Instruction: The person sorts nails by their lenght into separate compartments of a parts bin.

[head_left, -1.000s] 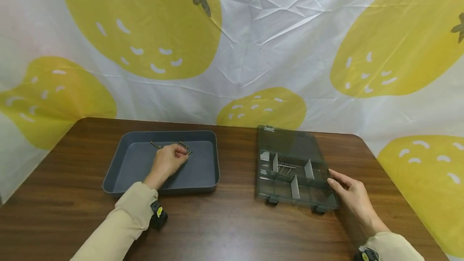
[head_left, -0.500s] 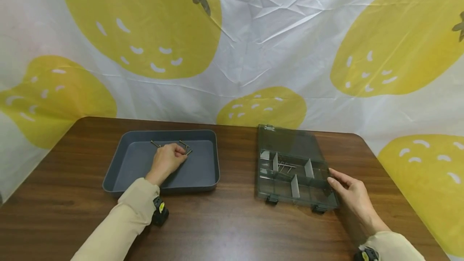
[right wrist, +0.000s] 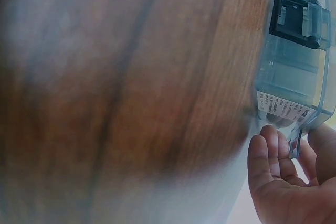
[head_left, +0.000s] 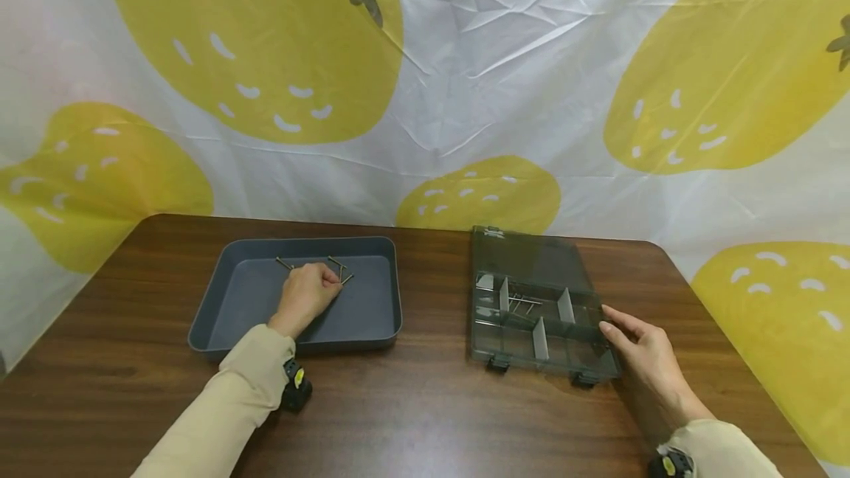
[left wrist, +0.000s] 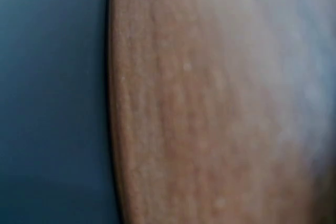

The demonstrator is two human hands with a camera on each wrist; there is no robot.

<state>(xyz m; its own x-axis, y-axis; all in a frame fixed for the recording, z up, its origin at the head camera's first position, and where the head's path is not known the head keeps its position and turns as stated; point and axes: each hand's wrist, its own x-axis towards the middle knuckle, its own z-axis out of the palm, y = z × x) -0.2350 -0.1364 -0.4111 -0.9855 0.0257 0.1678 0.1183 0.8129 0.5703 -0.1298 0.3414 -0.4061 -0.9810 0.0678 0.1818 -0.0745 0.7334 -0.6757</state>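
My left hand (head_left: pixel 308 292) reaches into the grey tray (head_left: pixel 232 330), thumb and index finger pinching a thin brass-coloured screw (head_left: pixel 347 279) near its end. Beside the fingertips lies another screw (head_left: pixel 336 262), and a further one shows just behind the knuckles. My right hand (head_left: pixel 647 364) holds the right side of a smoky clear compartment box (head_left: pixel 508 351), thumb on its edge. In the right wrist view, fingers (right wrist: pixel 258 163) lie curled by the box's end, below its label. The left wrist view shows the tray's outer wall (left wrist: pixel 52 103) but no hand.
The box's lid (head_left: pixel 531 260) is folded back, and several thin screws (head_left: pixel 524 304) lie in a rear compartment between pale dividers (head_left: pixel 566 308). Two dark latches (head_left: pixel 498 364) stick out in front. A lemon-patterned cloth (head_left: pixel 438 94) hangs behind the wooden table (head_left: pixel 412 404).
The left hand has shifted only slightly at the screws, its fingertips closing in on one. The right hand and the box stay in place.
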